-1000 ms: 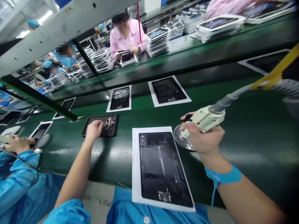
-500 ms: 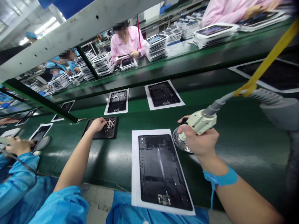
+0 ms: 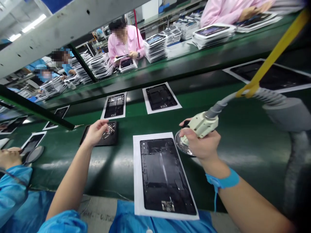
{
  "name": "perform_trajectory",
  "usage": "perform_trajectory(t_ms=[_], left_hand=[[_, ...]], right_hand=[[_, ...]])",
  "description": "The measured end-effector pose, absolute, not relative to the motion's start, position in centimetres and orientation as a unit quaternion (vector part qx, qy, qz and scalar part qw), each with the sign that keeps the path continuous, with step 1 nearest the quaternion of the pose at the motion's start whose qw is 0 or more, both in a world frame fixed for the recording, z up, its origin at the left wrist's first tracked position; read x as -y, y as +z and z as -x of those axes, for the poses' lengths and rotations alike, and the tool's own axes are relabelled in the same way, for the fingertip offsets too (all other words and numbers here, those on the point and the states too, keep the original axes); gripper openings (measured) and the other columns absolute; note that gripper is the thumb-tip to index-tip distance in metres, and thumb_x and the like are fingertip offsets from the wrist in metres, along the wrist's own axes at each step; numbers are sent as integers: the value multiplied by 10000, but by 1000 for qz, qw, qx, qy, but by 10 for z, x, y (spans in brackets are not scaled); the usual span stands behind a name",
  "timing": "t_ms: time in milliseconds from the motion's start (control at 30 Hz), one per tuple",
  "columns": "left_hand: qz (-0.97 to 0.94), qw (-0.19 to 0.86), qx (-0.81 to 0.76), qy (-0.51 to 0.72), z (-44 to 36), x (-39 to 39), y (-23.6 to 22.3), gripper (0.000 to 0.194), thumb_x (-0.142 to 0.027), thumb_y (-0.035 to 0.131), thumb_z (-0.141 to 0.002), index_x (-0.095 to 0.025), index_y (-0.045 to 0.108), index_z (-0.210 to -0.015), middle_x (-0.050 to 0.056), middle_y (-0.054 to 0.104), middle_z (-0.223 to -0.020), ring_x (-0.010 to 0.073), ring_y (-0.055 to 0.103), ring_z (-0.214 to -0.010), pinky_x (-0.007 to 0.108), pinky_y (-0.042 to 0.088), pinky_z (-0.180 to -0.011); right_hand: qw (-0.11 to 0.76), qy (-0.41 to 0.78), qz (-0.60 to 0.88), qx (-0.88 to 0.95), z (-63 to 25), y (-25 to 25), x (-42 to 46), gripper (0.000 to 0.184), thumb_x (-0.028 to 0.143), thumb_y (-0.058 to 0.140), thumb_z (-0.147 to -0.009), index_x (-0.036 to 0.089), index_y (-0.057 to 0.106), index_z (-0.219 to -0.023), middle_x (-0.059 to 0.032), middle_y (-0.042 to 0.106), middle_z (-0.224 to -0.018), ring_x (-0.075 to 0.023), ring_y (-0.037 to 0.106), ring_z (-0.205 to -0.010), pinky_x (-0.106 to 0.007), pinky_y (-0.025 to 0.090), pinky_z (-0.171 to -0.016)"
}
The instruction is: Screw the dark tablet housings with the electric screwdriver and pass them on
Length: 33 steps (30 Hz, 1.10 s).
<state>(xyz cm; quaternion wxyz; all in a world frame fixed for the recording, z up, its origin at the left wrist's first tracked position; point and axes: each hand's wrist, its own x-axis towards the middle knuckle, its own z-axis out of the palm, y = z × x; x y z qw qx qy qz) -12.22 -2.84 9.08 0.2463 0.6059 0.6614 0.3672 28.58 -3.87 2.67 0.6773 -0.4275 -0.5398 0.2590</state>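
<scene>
My left hand (image 3: 95,132) is over a black tray (image 3: 85,137), its fingers pinched beside a heap of small metal parts (image 3: 109,131). Whatever lies between the fingertips is too small to make out. My right hand (image 3: 204,142) is wrapped around a cream-coloured corded hand tool (image 3: 202,124) with a round perforated metal disc (image 3: 182,145) at its lower end. The disc is just beside the upper right corner of a tablet back housing (image 3: 166,174). This black housing lies on a white sheet (image 3: 137,181) in front of me, inner side up.
Two more housings on sheets, a left one (image 3: 114,106) and a right one (image 3: 161,97), lie farther back on the green bench (image 3: 131,126). A yellow strap (image 3: 274,55) holds up the tool's hose. At left a co-worker's hand (image 3: 11,158) is near another round disc (image 3: 35,154).
My left hand has lifted slightly and drawn back from the heap of metal parts. My right hand keeps its grip on the tool. The whole view has shifted a little.
</scene>
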Motion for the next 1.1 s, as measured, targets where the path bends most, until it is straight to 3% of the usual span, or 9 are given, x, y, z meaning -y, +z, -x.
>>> perform_trajectory(t_ms=[67,233,433,800,867,967,1100], left_hand=[[-663,241,-625,336,92,32,79,368,-425,594,-927,-163,714,-1158,46,740,-881,161,706,-762,332,605,-795],[-762,192,-556,272,32,45,38,243,-338,562,-999,-211,763,-1048,64,785,-1011,205,740,-945,367,601,-908],[-839,76,-506,188,12,61,13,242,-210,496,-1040,-202,737,-1021,83,761,-987,202,704,-927,334,589,-852],[-837,-22,-540,90,-8,73,7,289,-198,445,-1044,-202,679,-873,69,652,-866,199,617,-846,305,524,-761],[-834,-30,-545,84,-12,80,7,287,-231,433,-1057,-206,684,-921,76,658,-903,205,612,-860,313,525,-764],[-833,-35,-550,54,-17,95,9,267,-325,477,-1045,-183,667,-1166,127,663,-1087,258,610,-973,373,535,-801],[-831,-26,-553,54,-18,105,7,487,-435,490,-1026,-132,551,-1403,201,605,-1283,355,554,-1192,506,509,-958]], right_hand=[[683,261,421,537,-286,26,38,231,425,802,-834,218,734,-910,-55,750,-797,-255,745,-692,-422,643,-654],[678,250,425,545,-287,22,37,167,375,796,-843,233,733,-903,-64,757,-808,-259,746,-683,-418,640,-638],[666,259,431,550,-288,23,40,200,399,800,-847,249,736,-964,-53,761,-833,-267,755,-704,-451,651,-677],[666,283,422,547,-286,23,40,216,394,800,-850,249,725,-991,-63,753,-851,-254,740,-690,-421,636,-625],[667,284,421,545,-285,26,41,210,396,792,-852,239,723,-973,-55,746,-821,-243,726,-658,-414,630,-615],[672,278,420,543,-283,29,41,199,395,786,-851,234,716,-944,-33,728,-740,-223,701,-594,-393,622,-593],[682,288,418,527,-282,29,39,250,418,786,-840,219,689,-954,-41,737,-780,-193,672,-539,-355,594,-529]])
